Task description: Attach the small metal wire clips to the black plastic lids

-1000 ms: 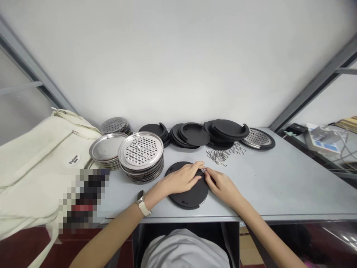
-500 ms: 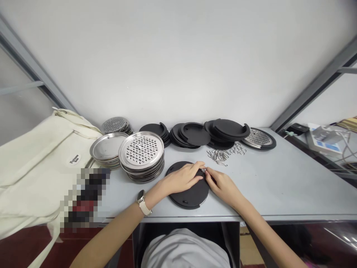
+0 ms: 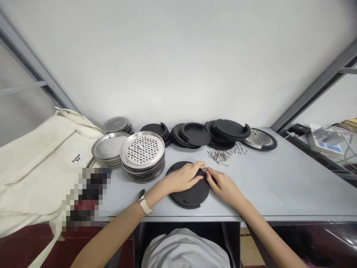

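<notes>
A black round grater holder (image 3: 192, 195) lies on the table in front of me, with a thin metal edge showing at its lower right. Across it rests my left hand (image 3: 187, 178), fingers bent over the upper right rim and thumb on the black face, holding the disc. At that same rim, my right hand (image 3: 223, 184) is closed in a pinch on a small metal hook (image 3: 204, 169), mostly hidden by the fingertips. Loose metal hooks (image 3: 218, 156) and metal rings (image 3: 238, 149) lie just beyond my hands.
Left stand stacked metal grater discs (image 3: 142, 150) and plain metal discs (image 3: 110, 146), with more graters (image 3: 117, 124) behind. Black holders (image 3: 195, 134) line the wall, ending at a grater in a black holder (image 3: 259, 138). A cream bag (image 3: 47, 163) covers the table's left end.
The camera view has shifted very slightly. Both hands keep the same place at the disc's rim, with no clear movement of the disc or hook.
</notes>
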`<state>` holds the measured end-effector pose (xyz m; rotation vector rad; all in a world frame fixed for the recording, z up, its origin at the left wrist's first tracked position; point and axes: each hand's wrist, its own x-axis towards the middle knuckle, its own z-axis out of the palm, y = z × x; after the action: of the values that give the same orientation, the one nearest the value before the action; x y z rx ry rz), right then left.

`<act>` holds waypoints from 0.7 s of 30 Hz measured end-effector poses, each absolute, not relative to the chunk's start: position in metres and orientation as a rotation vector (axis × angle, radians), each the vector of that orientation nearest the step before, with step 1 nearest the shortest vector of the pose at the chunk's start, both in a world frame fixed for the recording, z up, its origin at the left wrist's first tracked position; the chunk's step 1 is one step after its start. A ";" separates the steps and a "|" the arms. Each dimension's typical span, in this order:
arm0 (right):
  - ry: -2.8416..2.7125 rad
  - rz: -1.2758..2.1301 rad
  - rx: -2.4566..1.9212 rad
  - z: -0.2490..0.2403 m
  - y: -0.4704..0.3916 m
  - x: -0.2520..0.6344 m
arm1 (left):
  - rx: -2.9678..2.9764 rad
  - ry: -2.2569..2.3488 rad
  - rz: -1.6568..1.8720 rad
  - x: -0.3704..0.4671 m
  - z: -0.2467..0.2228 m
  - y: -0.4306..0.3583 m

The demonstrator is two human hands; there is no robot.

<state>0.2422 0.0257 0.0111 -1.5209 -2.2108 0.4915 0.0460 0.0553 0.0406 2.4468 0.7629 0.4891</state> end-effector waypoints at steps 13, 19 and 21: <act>-2.210 0.481 -1.541 0.010 0.026 0.244 | 2.424 0.742 0.500 0.046 0.037 0.058; -2.201 0.488 -1.522 0.011 0.025 0.244 | 2.429 0.754 0.508 0.045 0.038 0.058; -2.204 0.492 -1.508 0.011 0.025 0.244 | 2.437 0.751 0.505 0.045 0.038 0.058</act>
<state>0.2438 0.0250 0.0111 -1.5075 -2.2039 0.4918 0.0451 0.0581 0.0377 2.4370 0.7506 0.5052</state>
